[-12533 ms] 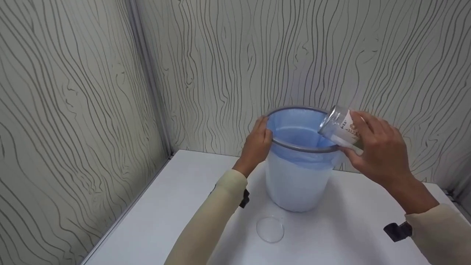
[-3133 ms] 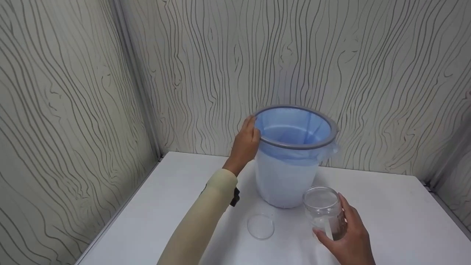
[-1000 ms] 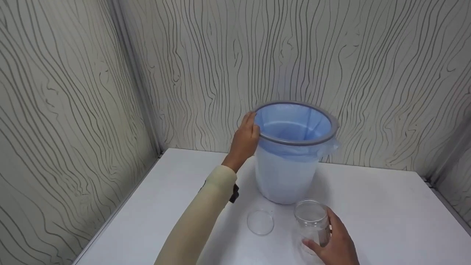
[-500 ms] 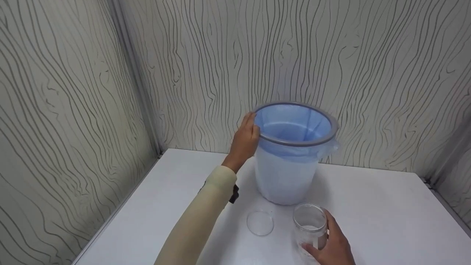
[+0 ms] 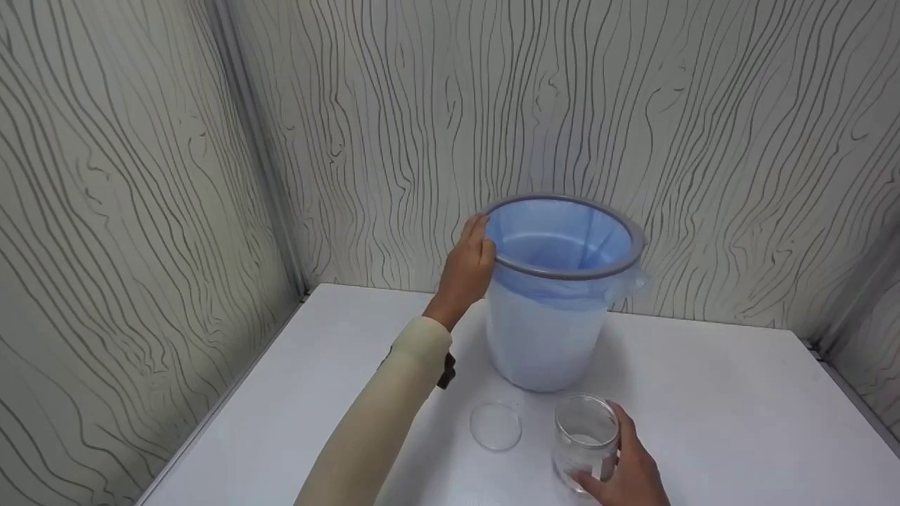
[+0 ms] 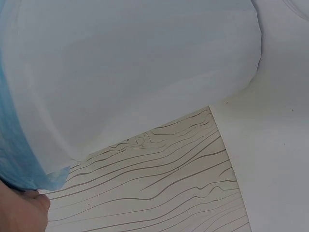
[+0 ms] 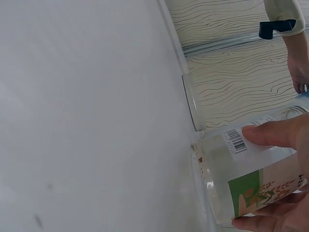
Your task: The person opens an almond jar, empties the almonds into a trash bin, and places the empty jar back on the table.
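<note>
My left hand grips the left side of the grey rim of a white trash can lined with a blue bag. In front of the can, my right hand holds a clear jar by its side, thumb on one side and fingers on the other. The jar is upright and lidless, its base right at the table top. In the right wrist view, its label shows green and pink with ears of grain, and a barcode lies near the thumb. A clear round lid lies left of the jar.
A white table carries everything. Walls with a wood-grain line pattern stand behind and at the left, close to the table's edges. A loose end of the blue bag sticks out at the can's right side.
Earlier my right hand held the jar tilted over the can's opening. It then came down in front of the can, upright, and lowered to the table. My left hand stays on the rim.
</note>
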`<action>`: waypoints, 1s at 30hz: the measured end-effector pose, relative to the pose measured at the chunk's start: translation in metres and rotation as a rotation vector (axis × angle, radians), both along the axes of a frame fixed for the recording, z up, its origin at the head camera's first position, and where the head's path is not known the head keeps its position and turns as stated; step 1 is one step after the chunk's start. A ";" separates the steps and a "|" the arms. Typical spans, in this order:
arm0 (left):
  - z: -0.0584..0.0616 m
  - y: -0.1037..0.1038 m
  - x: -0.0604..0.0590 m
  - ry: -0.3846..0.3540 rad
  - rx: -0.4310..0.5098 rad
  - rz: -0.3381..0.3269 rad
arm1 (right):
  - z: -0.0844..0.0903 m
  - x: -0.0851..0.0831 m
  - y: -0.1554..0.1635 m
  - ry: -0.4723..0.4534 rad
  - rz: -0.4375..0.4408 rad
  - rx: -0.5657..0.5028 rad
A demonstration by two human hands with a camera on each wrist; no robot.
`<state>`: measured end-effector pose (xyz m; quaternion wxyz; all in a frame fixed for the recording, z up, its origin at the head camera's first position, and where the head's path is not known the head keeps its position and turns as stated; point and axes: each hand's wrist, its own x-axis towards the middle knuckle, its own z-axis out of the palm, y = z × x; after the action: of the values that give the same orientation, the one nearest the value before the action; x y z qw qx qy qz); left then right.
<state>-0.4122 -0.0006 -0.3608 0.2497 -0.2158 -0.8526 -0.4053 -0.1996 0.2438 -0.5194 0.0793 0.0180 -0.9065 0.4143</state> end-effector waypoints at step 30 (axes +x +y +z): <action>0.001 0.000 -0.001 0.032 -0.021 0.004 | -0.006 -0.004 -0.005 -0.117 0.091 -0.132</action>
<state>-0.4134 -0.0008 -0.3595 0.2620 -0.2231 -0.8530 -0.3924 -0.2032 0.2389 -0.5252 0.0083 0.0295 -0.8785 0.4768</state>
